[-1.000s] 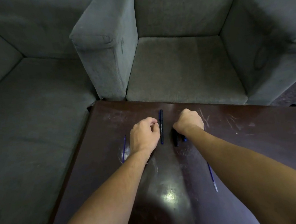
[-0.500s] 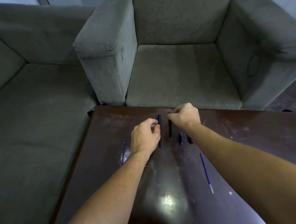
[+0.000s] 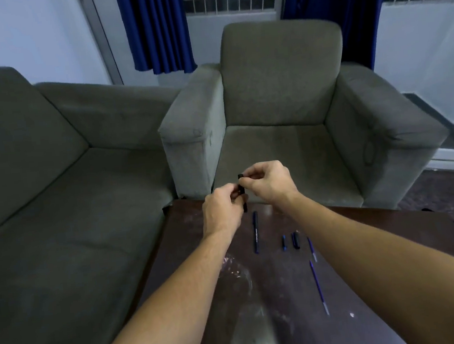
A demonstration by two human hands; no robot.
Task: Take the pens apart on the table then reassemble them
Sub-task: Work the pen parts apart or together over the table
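Note:
A black pen barrel [image 3: 242, 191] is held upright above the far edge of the dark table [image 3: 301, 289]. My left hand [image 3: 222, 209] pinches its lower half and my right hand [image 3: 268, 180] pinches its top end. On the table lie a whole dark blue pen [image 3: 255, 232], a small blue piece [image 3: 284, 243], a black cap [image 3: 295, 240] and two thin blue refills, the far refill [image 3: 311, 249] and the near refill [image 3: 319, 287], right of them.
A grey armchair [image 3: 281, 89] stands right behind the table, and a grey sofa [image 3: 55, 188] runs along the left side. Blue curtains [image 3: 156, 28] and a barred window are at the back. A white scrap [image 3: 352, 314] lies near my right forearm.
Both hands have risen off the table with one black pen barrel held between them. The head has tilted up, so the wall and window now show.

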